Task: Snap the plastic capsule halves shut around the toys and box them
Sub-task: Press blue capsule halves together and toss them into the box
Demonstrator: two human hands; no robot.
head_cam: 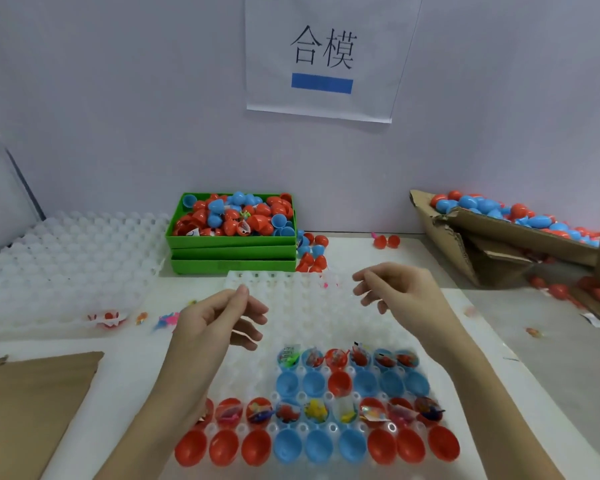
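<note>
The left hand (219, 317) hovers above the white tray (291, 306), palm turned inward, fingers loosely curled and holding nothing, thumb and forefinger close together at the top. The right hand (399, 292) hangs at about the same height, a little further back, its fingers also slack and bent, gripping nothing. Both forearms reach in from the near edge.

On the desk (482, 327), from the left: a sheet of brown cardboard (32, 403) at the near corner, a stack of empty white trays (66, 258) behind it, and a few loose toys (167, 320) beside that stack. At the back stand green boxes (232, 251), the top one heaped with red and blue capsule parts. In the middle, the white tray holds rows of open capsule halves (316, 445), red and blue, alternate rows carrying small toys. To the right a torn cardboard box (499, 237) is full of closed capsules (482, 206). A paper sign (323, 57) hangs on the pale wall.
</note>
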